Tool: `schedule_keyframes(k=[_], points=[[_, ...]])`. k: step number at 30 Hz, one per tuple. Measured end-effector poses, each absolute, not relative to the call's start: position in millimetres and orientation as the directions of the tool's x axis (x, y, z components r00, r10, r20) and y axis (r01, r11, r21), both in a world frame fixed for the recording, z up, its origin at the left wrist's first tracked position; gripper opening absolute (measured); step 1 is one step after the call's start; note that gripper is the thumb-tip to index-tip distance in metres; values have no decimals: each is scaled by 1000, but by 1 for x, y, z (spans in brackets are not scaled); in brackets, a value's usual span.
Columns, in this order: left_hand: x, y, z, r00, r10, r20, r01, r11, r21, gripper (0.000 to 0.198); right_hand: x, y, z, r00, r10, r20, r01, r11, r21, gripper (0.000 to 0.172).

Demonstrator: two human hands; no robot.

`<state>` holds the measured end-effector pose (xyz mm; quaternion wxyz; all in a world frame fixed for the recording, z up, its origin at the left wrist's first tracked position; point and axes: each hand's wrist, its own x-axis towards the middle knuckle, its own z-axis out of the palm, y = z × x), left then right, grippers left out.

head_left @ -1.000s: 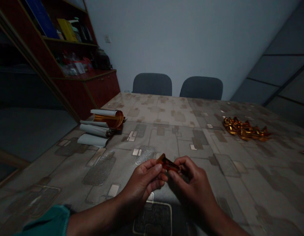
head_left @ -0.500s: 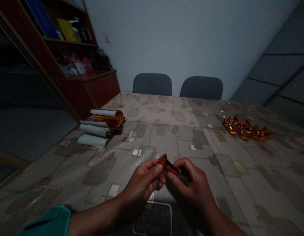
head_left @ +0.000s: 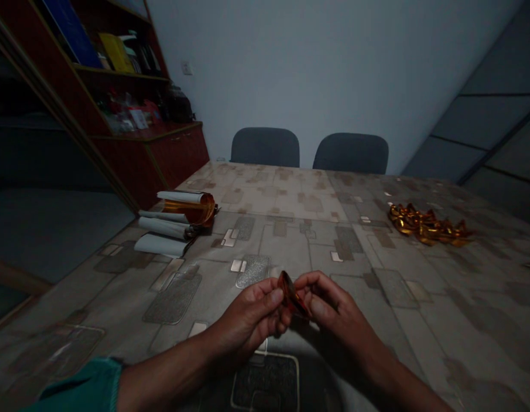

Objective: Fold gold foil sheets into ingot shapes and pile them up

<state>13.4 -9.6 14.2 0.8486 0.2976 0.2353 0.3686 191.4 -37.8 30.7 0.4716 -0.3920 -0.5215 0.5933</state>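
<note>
A small folded piece of shiny gold-orange foil paper [head_left: 294, 298] is held between my two hands, just above the table's near side. My left hand [head_left: 260, 309] pinches its left end between thumb and fingers. On the other end, my right hand [head_left: 329, 300] is closed, thumb and fingers pressed against the paper. The foil piece stands tilted, with a curved, dark opening along its top. Parts of it are hidden behind my fingers.
Several folded gold foil pieces [head_left: 427, 224] sit in a cluster at the right of the patterned tablecloth [head_left: 286, 240]. To the left lie curled foil sheets with pale backs [head_left: 162, 245]. Two grey chairs [head_left: 265, 147] stand beyond the far edge; a red-brown cabinet [head_left: 174, 154] is at the left.
The foil piece has turned and its pointed top now looks rounder. My right hand has shifted its fingers along the paper; my left hand has kept its pinch.
</note>
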Motion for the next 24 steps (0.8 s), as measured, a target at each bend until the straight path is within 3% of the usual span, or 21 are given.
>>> schedule_keyframes(k=[5, 14, 19, 24], points=[[13, -8, 10, 656, 740, -149, -428, 526, 735, 26, 193, -36, 31, -324, 946, -33, -217, -108, -970, 28], [7, -9, 13, 648, 726, -231, -306, 526, 793, 36, 190, -38, 37, -373, 926, -53, -258, -159, -953, 33], [6, -8, 6, 687, 704, -179, -211, 429, 878, 32, 191, -37, 33, -276, 960, -43, -78, -66, -995, 38], [9, -10, 6, 712, 674, -198, -286, 535, 795, 35, 192, -38, 37, -195, 980, 41, 128, 67, -990, 21]])
